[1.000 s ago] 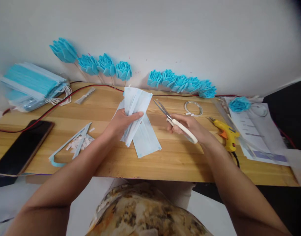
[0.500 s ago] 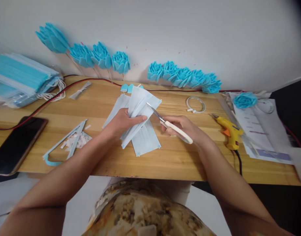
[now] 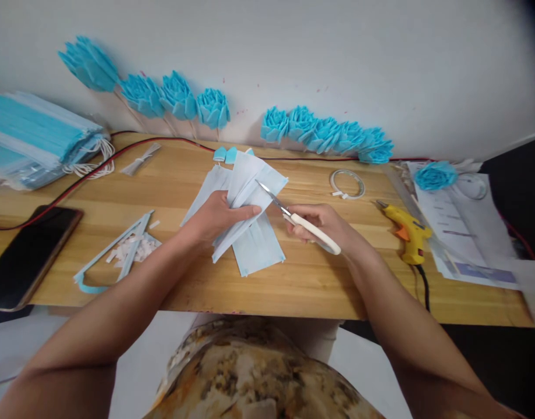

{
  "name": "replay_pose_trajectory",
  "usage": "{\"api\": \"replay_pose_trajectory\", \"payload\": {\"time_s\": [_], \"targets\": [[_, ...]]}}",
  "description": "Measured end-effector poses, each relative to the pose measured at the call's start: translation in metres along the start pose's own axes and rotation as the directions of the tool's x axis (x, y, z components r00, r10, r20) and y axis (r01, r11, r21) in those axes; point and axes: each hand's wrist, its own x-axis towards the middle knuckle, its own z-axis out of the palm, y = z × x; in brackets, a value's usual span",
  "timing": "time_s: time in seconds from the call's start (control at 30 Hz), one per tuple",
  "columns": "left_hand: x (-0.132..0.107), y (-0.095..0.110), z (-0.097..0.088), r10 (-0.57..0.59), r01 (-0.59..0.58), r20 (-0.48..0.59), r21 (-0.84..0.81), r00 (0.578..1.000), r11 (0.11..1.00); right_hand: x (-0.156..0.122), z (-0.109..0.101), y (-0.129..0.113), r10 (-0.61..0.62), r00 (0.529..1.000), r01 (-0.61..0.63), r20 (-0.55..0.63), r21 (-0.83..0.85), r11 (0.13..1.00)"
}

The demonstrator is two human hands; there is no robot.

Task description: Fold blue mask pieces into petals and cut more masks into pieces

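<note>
My left hand [image 3: 219,214] pinches a pale blue face mask [image 3: 245,180], its layers fanned apart and its thumb pressing on the front. White-handled scissors [image 3: 313,230] are gripped in my right hand [image 3: 317,221], their blades pointing up and left against the mask's right part. Whether the blades are apart is hard to make out. Beneath the held mask, another light blue mask piece [image 3: 261,247] lies on the wooden table, and a further pale piece [image 3: 208,192] sits behind my left hand. Small blue cut pieces [image 3: 226,154] rest just beyond.
Blue flowers [image 3: 177,96] on sticks lean along the wall, with more flowers [image 3: 326,134] to the right. A yellow glue gun [image 3: 407,233], tape roll [image 3: 347,184] and papers [image 3: 459,227] lie right. Left are a phone [image 3: 31,256], mask stack [image 3: 44,137], white scraps [image 3: 134,250] and a red-black cable [image 3: 84,174].
The scissors have shifted slightly left, their tip further over the mask. My left hand keeps its hold, and the whole view has moved a little.
</note>
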Motion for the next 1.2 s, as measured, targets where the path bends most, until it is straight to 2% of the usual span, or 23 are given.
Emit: {"api": "replay_pose_trajectory", "payload": {"time_s": [0.27,0.53,0.97,1.1,1.2], "targets": [[-0.004,0.008,0.002,-0.016,0.015,-0.014,-0.034,1.0,0.999,0.0,0.002,0.003,-0.002,0.999,0.003,-0.044,0.015,1.0],[-0.001,0.005,-0.002,-0.029,0.035,0.054,-0.099,0.998,0.995,0.001,0.002,0.005,-0.015,0.999,0.016,-0.041,0.03,0.999],[-0.002,0.007,-0.001,-0.039,0.056,0.11,-0.15,0.993,0.987,0.0,0.002,0.001,0.062,0.997,-0.06,-0.042,0.043,0.997],[-0.003,0.006,-0.001,-0.023,0.035,0.089,-0.132,0.996,0.991,0.001,-0.001,-0.006,-0.025,0.999,0.026,0.034,-0.02,0.999],[-0.003,0.006,-0.003,-0.002,0.014,0.089,-0.134,0.996,0.991,-0.002,-0.008,-0.014,-0.108,0.99,0.122,0.092,-0.154,0.981]]}}
